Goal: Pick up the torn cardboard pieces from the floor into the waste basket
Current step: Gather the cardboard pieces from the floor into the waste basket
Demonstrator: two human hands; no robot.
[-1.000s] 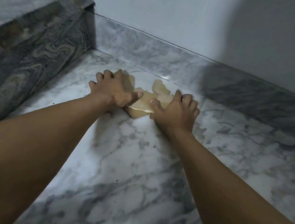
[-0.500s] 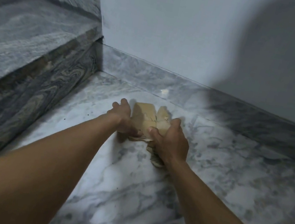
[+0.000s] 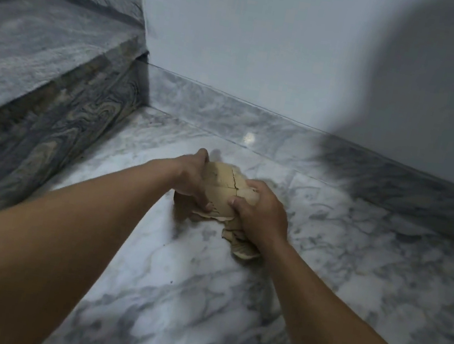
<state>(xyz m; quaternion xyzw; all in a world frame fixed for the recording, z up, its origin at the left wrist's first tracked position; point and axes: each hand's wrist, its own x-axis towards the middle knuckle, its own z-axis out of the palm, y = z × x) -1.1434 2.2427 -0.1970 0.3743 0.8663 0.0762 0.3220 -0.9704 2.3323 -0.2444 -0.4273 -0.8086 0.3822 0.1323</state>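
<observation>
Gripping a bundle of torn cardboard pieces (image 3: pixel 224 189) from both sides, the two hands hold it low over the marble floor (image 3: pixel 198 302). The left hand (image 3: pixel 193 179) wraps the bundle's left edge, with fingers curled over the far side and the thumb pressed against the near face. The right hand (image 3: pixel 261 212) closes around the right edge, its thumb lying across the front of the tan sheets and its fingers hidden behind them. Both hands are clenched on the cardboard, which stands roughly on edge between them. A dark tear line runs down the top sheet near its middle. Several ragged pieces stick out below the right hand, and their lower tips hang close to the floor; whether they touch it cannot be told. A darker piece shows below the left hand, in shadow.

The floor is white marble with grey veins. A grey stone step (image 3: pixel 43 57) rises on the left, and a second step sits above it further back. A pale wall (image 3: pixel 256 41) stands behind the hands, edged by a marble skirting strip (image 3: pixel 258 123) where it meets the floor. A broad shadow falls across the wall and skirting on the right. Both bare forearms reach in from the bottom of the view.
</observation>
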